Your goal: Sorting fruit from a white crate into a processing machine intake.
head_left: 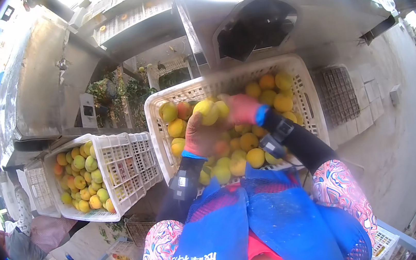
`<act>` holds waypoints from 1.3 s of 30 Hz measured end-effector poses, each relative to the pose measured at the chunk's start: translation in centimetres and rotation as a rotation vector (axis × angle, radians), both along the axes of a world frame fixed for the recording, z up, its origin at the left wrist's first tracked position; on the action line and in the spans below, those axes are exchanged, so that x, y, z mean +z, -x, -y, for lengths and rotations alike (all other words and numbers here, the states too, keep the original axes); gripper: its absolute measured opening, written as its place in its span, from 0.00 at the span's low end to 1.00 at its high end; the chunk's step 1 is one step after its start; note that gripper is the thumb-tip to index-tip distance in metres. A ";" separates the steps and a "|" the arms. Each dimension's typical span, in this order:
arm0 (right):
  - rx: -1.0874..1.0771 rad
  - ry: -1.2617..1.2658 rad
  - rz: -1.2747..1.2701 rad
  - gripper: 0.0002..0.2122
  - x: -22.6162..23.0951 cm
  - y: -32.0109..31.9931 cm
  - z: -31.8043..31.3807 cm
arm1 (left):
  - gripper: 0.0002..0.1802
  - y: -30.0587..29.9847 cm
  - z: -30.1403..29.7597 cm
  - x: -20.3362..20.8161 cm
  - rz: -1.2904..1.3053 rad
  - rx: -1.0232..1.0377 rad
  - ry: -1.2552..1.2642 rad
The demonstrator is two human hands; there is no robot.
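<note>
In front of me a white plastic crate (315, 111) holds many yellow and reddish peaches (249, 141). My left hand (199, 137), in a pinkish-red glove with a blue cuff, is closed round a yellow peach (207, 112) lifted over the pile. Beside it, at the right, my right hand (243, 109) wears a similar glove and reaches across the crate. Its fingers are smeared by motion and partly hidden, next to another yellow peach (222, 109) between the hands. I cannot tell whether it grips that one.
To the left stands another white crate (115, 178) full of peaches. Beyond my crate is a metal machine with a dark opening (258, 27). Leaves (110, 92) lie beneath the metal frame. A dark crate (336, 93) sits at the right. Another person (44, 236) is at the far left.
</note>
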State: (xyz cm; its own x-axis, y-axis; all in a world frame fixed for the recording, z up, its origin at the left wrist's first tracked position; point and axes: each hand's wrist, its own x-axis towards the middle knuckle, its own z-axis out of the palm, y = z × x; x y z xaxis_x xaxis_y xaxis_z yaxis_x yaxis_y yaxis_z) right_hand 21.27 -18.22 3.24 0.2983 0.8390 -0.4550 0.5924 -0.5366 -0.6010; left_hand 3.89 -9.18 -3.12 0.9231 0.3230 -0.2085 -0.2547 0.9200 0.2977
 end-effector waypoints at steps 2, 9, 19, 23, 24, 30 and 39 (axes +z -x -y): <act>-0.089 -0.191 0.021 0.40 2.6 1.3 1.2 | 0.42 -0.2 0.1 0.8 0.076 0.043 0.026; -0.464 -0.742 0.088 0.40 4.9 3.9 3.3 | 0.48 -3.0 2.6 5.1 0.243 0.111 0.128; -0.284 -1.080 0.403 0.36 6.9 -4.0 1.2 | 0.50 -5.3 2.0 8.0 0.234 0.065 0.019; -0.257 -0.860 0.574 0.35 5.8 -7.3 1.0 | 0.46 -5.1 1.0 5.4 0.181 0.057 0.141; -0.250 -0.871 0.617 0.35 5.8 -7.4 0.9 | 0.46 -4.7 0.8 4.8 0.199 0.030 0.173; -0.308 -0.629 0.743 0.28 7.7 -6.2 -0.5 | 0.35 -3.6 -0.2 5.6 0.208 -0.048 0.088; -0.300 -0.901 0.398 0.29 7.5 -3.2 -0.2 | 0.31 -4.4 0.3 10.0 0.069 0.104 0.162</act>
State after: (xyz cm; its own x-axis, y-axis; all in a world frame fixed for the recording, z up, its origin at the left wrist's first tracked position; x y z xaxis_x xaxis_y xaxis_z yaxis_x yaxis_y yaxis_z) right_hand 24.51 -18.04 10.74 0.5434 0.6861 0.4838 0.7524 -0.1424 -0.6431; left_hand 8.26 -9.51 6.89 0.9003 0.3850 -0.2029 -0.3658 0.9220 0.1268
